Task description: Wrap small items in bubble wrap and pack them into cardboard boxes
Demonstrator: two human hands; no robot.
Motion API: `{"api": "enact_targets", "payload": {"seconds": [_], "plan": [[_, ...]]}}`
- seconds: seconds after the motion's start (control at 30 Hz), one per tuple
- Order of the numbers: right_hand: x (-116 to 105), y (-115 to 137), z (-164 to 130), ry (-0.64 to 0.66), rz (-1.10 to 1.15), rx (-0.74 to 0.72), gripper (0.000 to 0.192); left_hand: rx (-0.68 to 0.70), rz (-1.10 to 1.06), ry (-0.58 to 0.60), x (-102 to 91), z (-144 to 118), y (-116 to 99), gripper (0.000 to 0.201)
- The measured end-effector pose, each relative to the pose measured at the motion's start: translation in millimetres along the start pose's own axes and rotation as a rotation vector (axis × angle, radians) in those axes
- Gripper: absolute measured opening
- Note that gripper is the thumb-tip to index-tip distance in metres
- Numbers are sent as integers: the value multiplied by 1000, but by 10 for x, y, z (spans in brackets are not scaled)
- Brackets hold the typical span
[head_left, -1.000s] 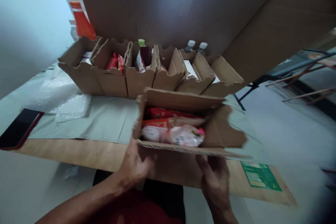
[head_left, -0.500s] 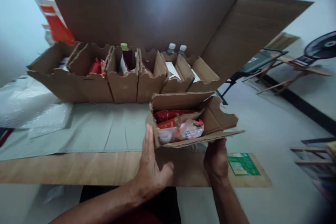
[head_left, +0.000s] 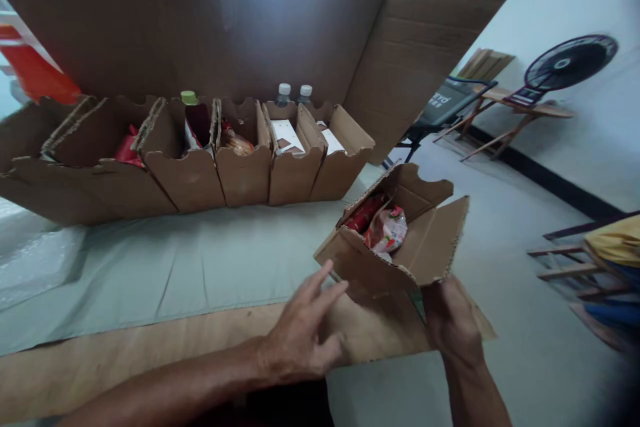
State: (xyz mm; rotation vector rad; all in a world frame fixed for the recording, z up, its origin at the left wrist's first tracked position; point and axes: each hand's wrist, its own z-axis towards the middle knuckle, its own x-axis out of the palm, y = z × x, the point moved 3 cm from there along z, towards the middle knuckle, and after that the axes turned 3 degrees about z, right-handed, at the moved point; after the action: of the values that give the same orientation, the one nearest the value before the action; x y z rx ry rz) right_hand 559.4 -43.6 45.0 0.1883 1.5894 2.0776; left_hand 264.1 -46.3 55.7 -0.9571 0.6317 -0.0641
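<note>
The box [head_left: 395, 247], open and tilted, with red and pink packets [head_left: 383, 223] inside, sits over the table's [head_left: 125, 347] near right corner. My right hand [head_left: 453, 320] grips it from below, at its 5 o'clock. My left hand [head_left: 305, 333], fingers spread, holds nothing; its fingertips just reach the box's lower left wall, the box at its 2 o'clock. A row of boxes [head_left: 200, 167] stands at 11 o'clock.
</note>
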Motion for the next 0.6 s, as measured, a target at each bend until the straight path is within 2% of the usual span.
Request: {"api": "enact_targets", "payload": {"seconds": [0.07, 0.13, 0.23, 0.3, 0.4, 0.5, 0.6], "plan": [[61, -70, -327, 55, -55, 64, 68, -42, 111, -94, -250, 12, 200, 73], [251, -32, -522, 74, -203, 75, 77, -78, 232, -174, -430, 39, 414, 61], [571, 147, -508, 48, -357, 46, 73, -82, 362, -248, -525, 55, 668, 55], [645, 232, -360, 21, -348, 41, 65, -56, 407, -288, -522, 35, 756, 53], [491, 191, -33, -43, -309, 58, 52, -31, 434, -307, -513, -6, 797, 47], [271, 13, 442, -34, -227, 86, 45, -34, 452, -300, -527, -24, 801, 42], [198, -150, 1028, 18, -151, 93, 47, -28, 468, -272, -528, -25, 806, 41]]}}
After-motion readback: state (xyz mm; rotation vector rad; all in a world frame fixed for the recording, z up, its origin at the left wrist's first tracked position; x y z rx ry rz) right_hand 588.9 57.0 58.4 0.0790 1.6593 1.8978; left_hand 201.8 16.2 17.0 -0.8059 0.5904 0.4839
